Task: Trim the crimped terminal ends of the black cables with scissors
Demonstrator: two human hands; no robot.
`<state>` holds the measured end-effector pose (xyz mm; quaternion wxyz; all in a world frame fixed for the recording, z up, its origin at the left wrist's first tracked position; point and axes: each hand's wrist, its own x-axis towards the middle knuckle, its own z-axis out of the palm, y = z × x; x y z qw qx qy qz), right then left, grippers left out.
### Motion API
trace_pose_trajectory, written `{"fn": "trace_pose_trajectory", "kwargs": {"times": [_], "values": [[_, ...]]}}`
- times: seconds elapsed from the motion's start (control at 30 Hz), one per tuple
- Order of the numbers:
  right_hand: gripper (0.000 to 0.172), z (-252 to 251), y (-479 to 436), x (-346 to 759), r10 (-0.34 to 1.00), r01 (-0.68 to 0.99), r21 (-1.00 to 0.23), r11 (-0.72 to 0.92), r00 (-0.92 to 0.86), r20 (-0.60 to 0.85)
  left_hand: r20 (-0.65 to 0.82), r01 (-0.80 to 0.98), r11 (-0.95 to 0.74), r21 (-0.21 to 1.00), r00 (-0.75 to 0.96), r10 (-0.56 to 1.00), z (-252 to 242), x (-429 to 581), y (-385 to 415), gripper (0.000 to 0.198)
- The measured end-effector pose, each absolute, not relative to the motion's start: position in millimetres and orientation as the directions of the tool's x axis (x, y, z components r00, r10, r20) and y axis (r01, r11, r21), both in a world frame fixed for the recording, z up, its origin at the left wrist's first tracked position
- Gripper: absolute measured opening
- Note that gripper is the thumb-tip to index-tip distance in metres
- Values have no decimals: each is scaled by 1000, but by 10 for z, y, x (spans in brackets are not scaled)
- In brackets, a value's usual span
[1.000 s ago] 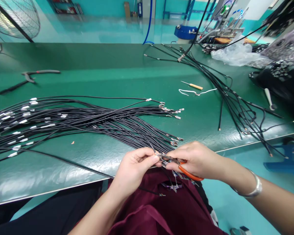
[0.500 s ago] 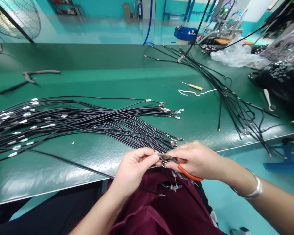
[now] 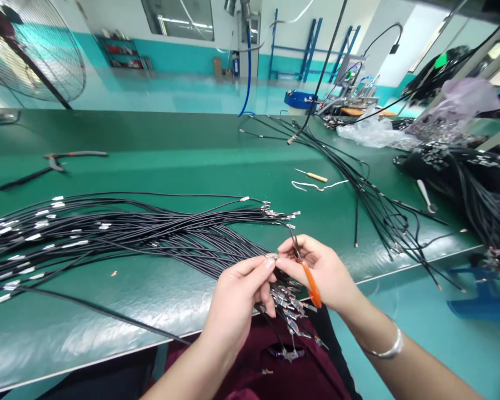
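Observation:
Over the table's front edge, my left hand [image 3: 244, 289] pinches the metal-tipped end of a black cable [image 3: 270, 256] between thumb and forefinger. My right hand [image 3: 316, 269] meets it there, its thumb and fingertip at the same cable end. In the right palm lies an orange-handled tool with slim metal jaws [image 3: 311, 284], the jaws pointing up and away from the cable end. Whether it is pliers or scissors I cannot tell. Below both hands, several cable ends with metal terminals [image 3: 289, 303] hang over the edge towards my lap.
A thick bundle of black cables [image 3: 120, 222] with white labels covers the left of the green table [image 3: 158, 133]. Pliers [image 3: 56, 162] lie behind it. A yellow-handled awl [image 3: 316, 176], a white wire [image 3: 320, 188] and more black cables [image 3: 337, 161] lie to the right.
The tool's jaws have left the cable end and now point upward in my right hand. My right thumb and finger have come to the cable end. The view has tilted up.

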<state>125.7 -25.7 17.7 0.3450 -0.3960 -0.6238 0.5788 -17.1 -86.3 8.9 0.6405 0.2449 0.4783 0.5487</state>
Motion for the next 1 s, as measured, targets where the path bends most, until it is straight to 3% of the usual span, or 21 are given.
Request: {"fn": "trace_pose_trajectory", "kwargs": {"times": [0.13,0.17,0.23,0.33,0.4,0.47,0.57,0.77,1.0], "values": [[22,163,-172,1222,901,56,-998,-32,-430,-53,-303,-215,279,936,-88,949,140,-242,-868,24],[23,167,-145,1227,898,53,-997,-47,-435,-66,-249,-93,237,967,-152,957,155,-273,-880,23],[23,185,-102,1242,894,49,-996,-72,-440,-86,-1,202,59,978,-275,961,181,-336,-887,20],[22,225,-78,1249,886,38,-996,-78,-455,-87,451,556,-278,783,-200,870,186,-409,-818,20],[20,253,-80,1242,882,23,-998,-66,-467,-69,574,622,-407,668,-84,814,168,-436,-732,25],[19,276,-83,1235,880,10,-998,-57,-472,-55,572,595,-451,665,-19,820,140,-448,-649,25],[20,291,-73,1233,878,-4,-997,-76,-475,-65,483,514,-411,753,-7,876,106,-451,-581,17],[25,259,-19,1202,842,-78,-967,-244,-511,-172,344,371,-299,879,-59,937,112,-452,-584,14],[21,256,-17,1177,839,-72,-965,-252,-514,-181,345,342,-315,885,-28,938,135,-475,-600,18]]}}
